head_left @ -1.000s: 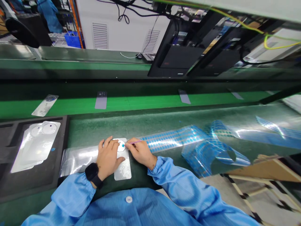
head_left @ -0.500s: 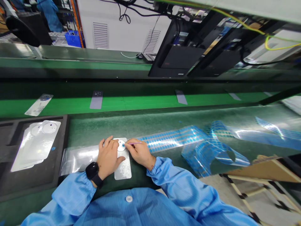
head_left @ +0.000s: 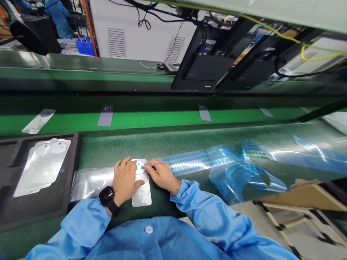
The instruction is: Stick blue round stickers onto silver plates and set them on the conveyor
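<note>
A silvery phone back cover (head_left: 142, 196) lies on the green bench in front of me, a white camera ring at its upper end. My left hand (head_left: 125, 180) rests over its left edge, fingers apart and thumb stretched across the cover. Between the fingertips of my right hand (head_left: 162, 176) is a thin pink stick-like tool (head_left: 156, 164), its tip down at the camera ring. A small blue round sticker (head_left: 142, 167) shows there, by the tip; whether the tip touches it I cannot tell.
Several similar covers (head_left: 48, 169) are stacked in a dark foam tray (head_left: 73, 173) at left. A clear film strip with blue dots (head_left: 195, 161) stretches and curls to the right. Behind runs a green belt (head_left: 162, 117) carrying spaced phone covers (head_left: 105, 116). Black monitors (head_left: 206, 72) hang above.
The covers on the green belt have shifted slightly left. The pink tool has tilted a little at its free end. Both hands stay almost in place on the cover.
</note>
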### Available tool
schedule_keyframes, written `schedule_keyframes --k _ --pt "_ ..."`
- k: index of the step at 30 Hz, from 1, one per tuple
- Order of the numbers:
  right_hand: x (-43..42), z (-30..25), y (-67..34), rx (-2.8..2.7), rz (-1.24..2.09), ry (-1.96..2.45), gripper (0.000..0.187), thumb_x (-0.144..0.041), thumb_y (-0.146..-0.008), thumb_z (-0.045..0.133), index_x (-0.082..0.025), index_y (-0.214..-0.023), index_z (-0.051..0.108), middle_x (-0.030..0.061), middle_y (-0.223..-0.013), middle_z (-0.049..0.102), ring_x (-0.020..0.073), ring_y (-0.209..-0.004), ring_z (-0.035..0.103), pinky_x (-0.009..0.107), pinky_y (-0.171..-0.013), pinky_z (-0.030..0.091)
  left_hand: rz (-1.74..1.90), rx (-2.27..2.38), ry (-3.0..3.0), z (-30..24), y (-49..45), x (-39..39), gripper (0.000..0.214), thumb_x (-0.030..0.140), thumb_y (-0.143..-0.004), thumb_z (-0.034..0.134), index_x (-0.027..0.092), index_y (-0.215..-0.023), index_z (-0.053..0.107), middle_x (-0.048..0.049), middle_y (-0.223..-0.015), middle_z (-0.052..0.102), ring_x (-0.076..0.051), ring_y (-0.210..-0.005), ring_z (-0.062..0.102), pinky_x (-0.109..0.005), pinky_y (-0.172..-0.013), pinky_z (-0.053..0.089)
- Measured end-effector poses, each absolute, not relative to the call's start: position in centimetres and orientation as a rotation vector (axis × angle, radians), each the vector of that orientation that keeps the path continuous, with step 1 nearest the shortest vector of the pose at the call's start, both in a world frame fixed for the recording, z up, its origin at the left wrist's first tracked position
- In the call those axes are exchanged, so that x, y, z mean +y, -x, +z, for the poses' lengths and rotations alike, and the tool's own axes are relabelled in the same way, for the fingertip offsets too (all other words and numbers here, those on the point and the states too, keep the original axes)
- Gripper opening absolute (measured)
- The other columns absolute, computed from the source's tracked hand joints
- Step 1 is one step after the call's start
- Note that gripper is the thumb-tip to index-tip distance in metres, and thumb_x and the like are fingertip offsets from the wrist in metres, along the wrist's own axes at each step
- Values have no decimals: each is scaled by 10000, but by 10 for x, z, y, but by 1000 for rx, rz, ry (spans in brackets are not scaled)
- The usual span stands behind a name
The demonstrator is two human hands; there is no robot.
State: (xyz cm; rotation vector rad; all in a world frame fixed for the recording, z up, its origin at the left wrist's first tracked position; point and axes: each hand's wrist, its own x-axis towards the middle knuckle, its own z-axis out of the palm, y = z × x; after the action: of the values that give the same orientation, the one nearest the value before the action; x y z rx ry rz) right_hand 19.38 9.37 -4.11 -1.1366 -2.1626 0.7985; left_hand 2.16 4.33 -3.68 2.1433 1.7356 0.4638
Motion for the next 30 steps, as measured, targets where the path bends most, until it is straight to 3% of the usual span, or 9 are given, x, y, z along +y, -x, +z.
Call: schedule_keyframes --k 6,10,12,15,17,19,21,25,30 --pt "99 -46 -195 -1762 1141 1290 272 -448 -841 580 -191 -753 593 40 -654 667 168 -588 641 290 -589 522 439 1752 -2109 -34 -23 43 361 229 -691 763 182 -981 553 -154 -1352 555 -392 -1361 352 -608 -1052 289" --pt "111 -46 -195 -1236 1379 1340 439 -595 -681 691 -193 -762 534 1 -574 624 143 -476 597 278 -505 521 399 1720 -2108 -29 -24 53 442 204 -641 808 193 -988 535 -145 -1342 550 -409 -1375 307 -619 -1022 301" --pt "116 -43 -194 -1090 1401 1341 435 -567 -649 724 -190 -734 526 0 -586 614 142 -507 610 278 -530 537 399 1719 -2084 -29 -24 61 500 198 -592 839 190 -981 525 -135 -1250 583 -397 -1326 368 -594 -1004 331" --pt "115 -38 -190 -964 1497 1415 306 -441 -713 680 -177 -717 527 20 -633 615 149 -564 639 267 -546 546 513 1722 -1991 -34 -21 71 517 126 -565 816 199 -978 514 -88 -1118 571 -335 -1155 512 -530 -940 414" --pt "110 -37 -186 -1004 1616 1517 210 -369 -761 610 -176 -751 528 3 -559 580 134 -460 584 227 -423 467 667 1701 -1930 -40 -20 76 518 74 -590 750 212 -1021 498 -68 -1114 516 -268 -1048 562 -467 -898 467" --pt "107 -38 -181 -1151 1703 1567 170 -342 -776 575 -188 -765 506 -52 -439 481 106 -333 447 189 -325 313 807 1685 -1903 -43 -19 80 517 55 -633 676 219 -1076 466 -70 -1149 456 -220 -1017 569 -421 -903 488" --pt "113 -38 -173 -1336 1674 1519 178 -309 -740 615 -197 -739 477 -92 -405 408 82 -316 364 175 -330 242 953 1712 -1891 -39 -17 87 479 51 -681 602 212 -1102 437 -81 -1163 428 -206 -1053 555 -413 -954 473" --pt "168 -22 -142 -1619 1374 1443 153 -146 -661 639 -178 -712 498 -75 -512 468 77 -429 430 184 -433 317 1178 2000 -1774 -7 8 116 386 95 -755 536 180 -1115 423 -120 -1172 452 -223 -1173 495 -391 -1015 438" --pt "266 30 -100 -1825 957 1623 200 -58 -648 632 -176 -577 486 -18 -553 490 119 -552 490 225 -506 315 721 2528 -1578 40 78 171 358 241 -834 527 168 -1178 456 -156 -1268 498 -252 -1259 461 -373 -1049 393"
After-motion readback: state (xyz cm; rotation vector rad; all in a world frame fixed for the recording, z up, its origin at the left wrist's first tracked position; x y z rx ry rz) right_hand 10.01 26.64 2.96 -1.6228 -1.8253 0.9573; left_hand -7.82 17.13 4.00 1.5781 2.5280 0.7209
